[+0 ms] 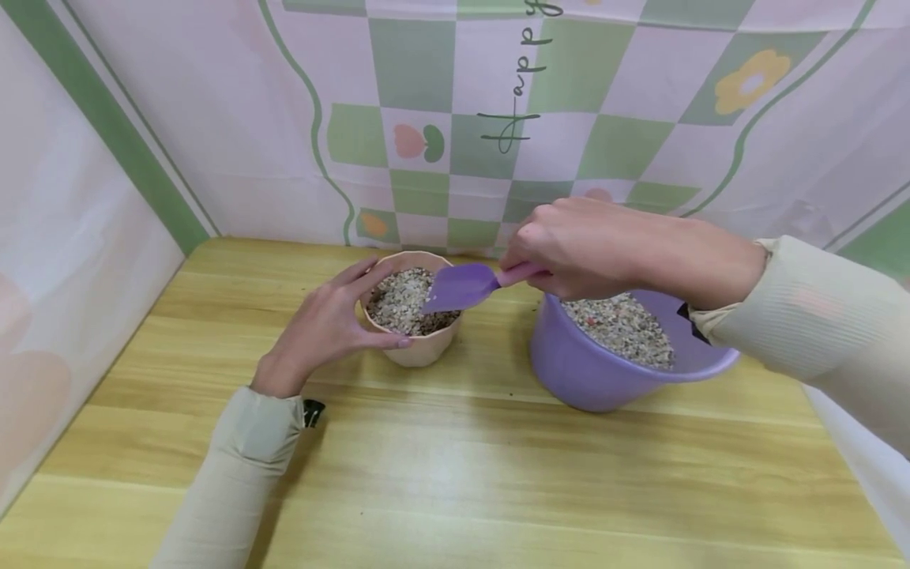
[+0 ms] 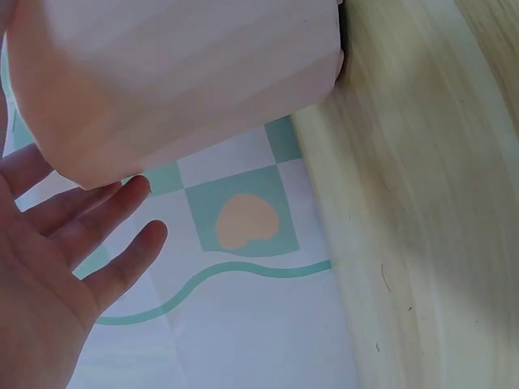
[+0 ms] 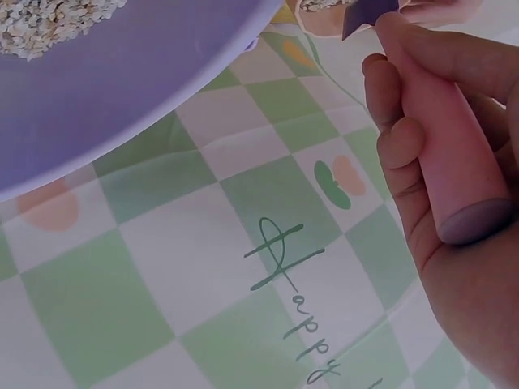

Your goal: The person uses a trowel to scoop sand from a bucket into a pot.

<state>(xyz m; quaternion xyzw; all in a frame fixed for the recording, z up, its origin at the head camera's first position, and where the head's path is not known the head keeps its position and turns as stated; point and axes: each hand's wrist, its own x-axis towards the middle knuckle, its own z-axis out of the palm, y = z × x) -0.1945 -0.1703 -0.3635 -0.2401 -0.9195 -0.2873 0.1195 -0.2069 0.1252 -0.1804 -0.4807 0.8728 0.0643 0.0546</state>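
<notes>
A pale peach flower pot [image 1: 421, 350] stands on the wooden table, filled nearly to its rim with light gravel [image 1: 403, 300] and some darker grit. My left hand [image 1: 323, 328] holds it from the left, thumb at the near rim and fingers around the far side; in the left wrist view the fingertips [image 2: 134, 190] lie along its wall. My right hand [image 1: 569, 245] grips the pink handle [image 3: 450, 138] of a small garden trowel. Its purple blade [image 1: 462, 288] tilts over the pot's right side, with a few grains near its tip.
To the right of the pot stands a purple tub [image 1: 597, 379] partly filled with the same gravel [image 1: 622, 328], beneath my right forearm. A printed checkered cloth [image 1: 490, 142] hangs along the table's back edge. Dark specks dot the wooden table [image 1: 455, 490].
</notes>
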